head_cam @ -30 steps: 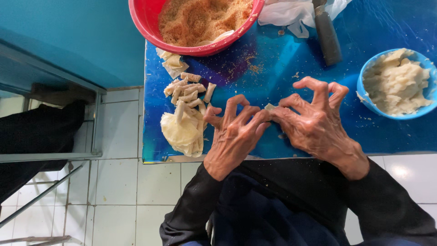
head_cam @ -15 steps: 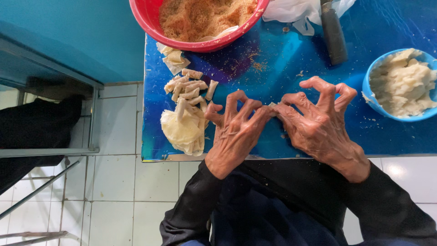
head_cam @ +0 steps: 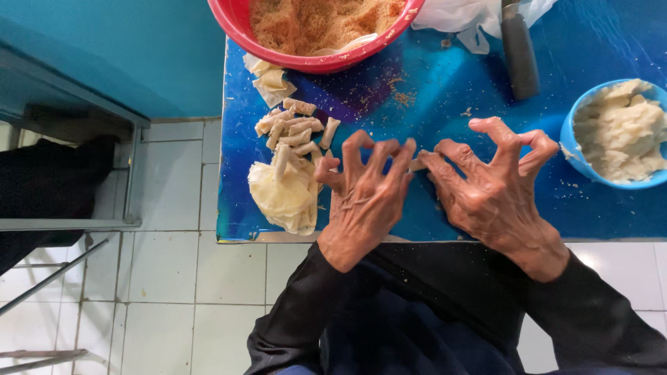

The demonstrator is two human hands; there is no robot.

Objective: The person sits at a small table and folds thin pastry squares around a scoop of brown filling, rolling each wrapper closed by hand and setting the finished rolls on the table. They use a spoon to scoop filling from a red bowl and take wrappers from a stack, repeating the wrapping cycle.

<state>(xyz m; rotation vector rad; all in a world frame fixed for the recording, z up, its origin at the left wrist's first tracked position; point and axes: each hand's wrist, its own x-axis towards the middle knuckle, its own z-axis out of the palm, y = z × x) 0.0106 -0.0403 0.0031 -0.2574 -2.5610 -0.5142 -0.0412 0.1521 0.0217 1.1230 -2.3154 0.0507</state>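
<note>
Blue bench under me, both hands hunched up like claws near its front edge. Left hand and right hand are arched, fingers bent, fingertips pressing down on a small pale pastry roll pinched between them, so each grip is closed on it. Finished rolls and a stack of wrappers sit by the left edge. Red bowl of crumbs is at the back, blue bowl of filling on the right.
</note>
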